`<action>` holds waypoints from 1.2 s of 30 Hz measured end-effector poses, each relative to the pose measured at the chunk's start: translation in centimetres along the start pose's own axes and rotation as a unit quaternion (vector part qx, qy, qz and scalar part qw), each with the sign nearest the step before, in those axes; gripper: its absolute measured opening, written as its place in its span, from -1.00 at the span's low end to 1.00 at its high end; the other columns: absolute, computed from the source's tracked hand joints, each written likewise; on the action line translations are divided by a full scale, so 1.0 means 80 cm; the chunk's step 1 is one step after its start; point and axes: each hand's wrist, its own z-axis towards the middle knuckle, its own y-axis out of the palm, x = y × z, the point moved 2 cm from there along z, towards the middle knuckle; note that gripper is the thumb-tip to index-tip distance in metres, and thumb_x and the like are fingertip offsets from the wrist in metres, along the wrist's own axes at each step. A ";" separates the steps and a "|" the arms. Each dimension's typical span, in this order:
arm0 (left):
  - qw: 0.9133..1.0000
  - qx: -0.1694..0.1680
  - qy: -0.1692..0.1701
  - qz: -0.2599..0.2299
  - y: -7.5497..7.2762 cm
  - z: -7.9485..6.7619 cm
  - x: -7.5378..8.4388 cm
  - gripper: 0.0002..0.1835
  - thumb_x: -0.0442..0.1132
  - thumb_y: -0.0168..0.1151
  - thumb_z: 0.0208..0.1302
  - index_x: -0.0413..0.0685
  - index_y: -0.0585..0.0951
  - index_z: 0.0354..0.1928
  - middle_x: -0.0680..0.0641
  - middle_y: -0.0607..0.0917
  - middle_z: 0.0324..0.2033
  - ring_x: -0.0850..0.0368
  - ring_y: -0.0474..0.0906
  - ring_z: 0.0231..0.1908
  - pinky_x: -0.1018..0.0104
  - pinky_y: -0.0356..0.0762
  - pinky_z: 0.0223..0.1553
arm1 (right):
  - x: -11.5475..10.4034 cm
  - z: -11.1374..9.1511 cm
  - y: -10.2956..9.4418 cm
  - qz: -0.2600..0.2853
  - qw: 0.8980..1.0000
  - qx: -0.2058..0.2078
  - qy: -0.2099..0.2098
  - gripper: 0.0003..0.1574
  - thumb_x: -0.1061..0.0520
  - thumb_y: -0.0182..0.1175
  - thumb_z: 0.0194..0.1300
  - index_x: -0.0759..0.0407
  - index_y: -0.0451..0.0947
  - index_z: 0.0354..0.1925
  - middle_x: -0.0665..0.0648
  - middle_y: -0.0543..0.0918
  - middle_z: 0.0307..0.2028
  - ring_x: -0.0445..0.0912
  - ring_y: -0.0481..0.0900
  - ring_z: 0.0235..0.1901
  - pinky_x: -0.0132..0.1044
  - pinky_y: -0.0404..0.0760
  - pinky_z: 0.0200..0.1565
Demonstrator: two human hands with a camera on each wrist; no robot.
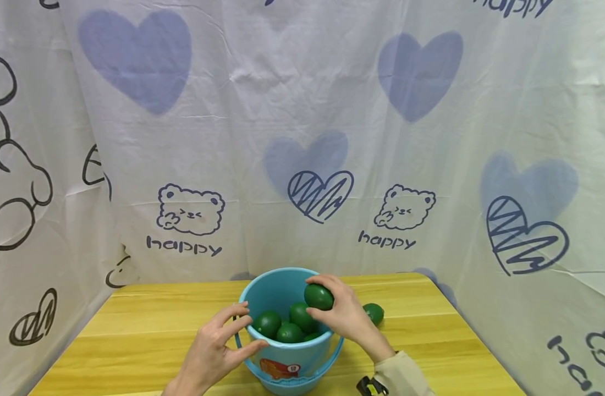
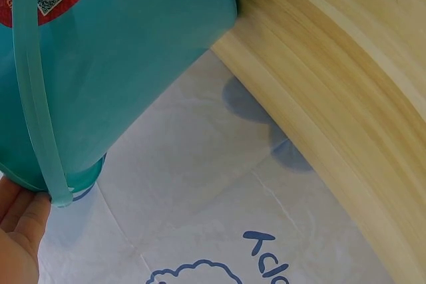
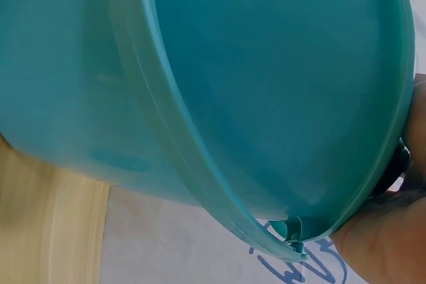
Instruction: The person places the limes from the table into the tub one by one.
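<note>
A light blue bucket (image 1: pixel 295 357) stands upright on the table, with several dark green, smooth oval fruits (image 1: pixel 290 332) inside. My right hand (image 1: pixel 347 311) holds another such green fruit (image 1: pixel 318 297) between thumb and fingers, over the right side of the bucket's opening. My left hand (image 1: pixel 215 344) grips the bucket's rim at the left, fingertips on its edge and thumb at the front. In the left wrist view, the left fingers (image 2: pixel 26 221) touch the rim beside the handle (image 2: pixel 36 98). The right wrist view shows part of the right hand (image 3: pixel 383 244) at the rim; its fruit is hidden there.
One more green fruit (image 1: pixel 374 313) lies on the wooden table (image 1: pixel 164 319), right of the bucket and partly behind the right hand. A white printed cloth (image 1: pixel 253 110) hangs behind and at both sides of the table.
</note>
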 end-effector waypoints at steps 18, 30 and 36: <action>1.000 0.003 0.002 0.004 0.000 0.000 -0.001 -0.59 0.09 0.56 -0.07 0.06 0.72 -0.21 0.04 0.67 -0.10 -0.01 0.67 -0.04 0.15 0.72 -0.09 | -0.001 -0.002 -0.003 0.070 0.997 0.011 0.013 -0.60 0.09 0.34 0.27 -0.07 0.58 0.09 -0.01 0.61 0.09 -0.02 0.59 0.12 -0.12 0.59 0.21; 1.000 0.004 -0.002 0.003 0.000 0.000 -0.001 -0.60 0.08 0.56 -0.07 0.04 0.72 -0.22 0.01 0.67 -0.11 -0.02 0.68 -0.05 0.25 0.71 -0.06 | 0.016 -0.007 -0.016 0.064 0.994 0.073 0.043 -0.69 0.10 0.34 0.27 -0.04 0.65 0.01 -0.05 0.66 0.01 -0.01 0.60 0.10 0.03 0.56 0.22; 1.000 0.002 -0.004 -0.002 0.000 -0.001 -0.001 -0.60 0.08 0.56 -0.06 0.04 0.72 -0.21 -0.01 0.67 -0.11 -0.03 0.68 -0.05 0.06 0.73 -0.14 | 0.041 -0.010 -0.023 0.065 0.993 0.088 0.053 -0.70 0.11 0.33 0.28 0.04 0.65 0.00 -0.01 0.68 -0.02 0.00 0.61 0.07 0.07 0.57 0.20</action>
